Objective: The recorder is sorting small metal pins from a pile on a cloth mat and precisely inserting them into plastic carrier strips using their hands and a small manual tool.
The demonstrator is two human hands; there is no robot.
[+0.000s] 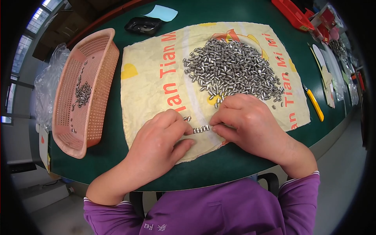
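The work position is the near edge of a printed cream cloth laid on a green surface. A short row of small metal pieces lies on the cloth between the two hands, its pieces side by side.

Left hand: located at the left end of the row. The thumb stands apart from the fingers, whose tips partly cover that end. Loose metal pieces lie just beyond these fingertips.

Right hand: located at the right end of the row. Thumb and forefinger are brought close together; whether a piece is pinched between them cannot be determined.

Surroundings: a large pile of metal pieces occupies the far part of the cloth; the right hand blocks the view of part of its near edge. A pink perforated basket stands left of the cloth with further pieces inside, and clear plastic lies along its outer side. Beyond the cloth are a black tray and a light-blue sheet. A yellow-handled knife lies near the right edge of the cloth. A red basket stands at far right.
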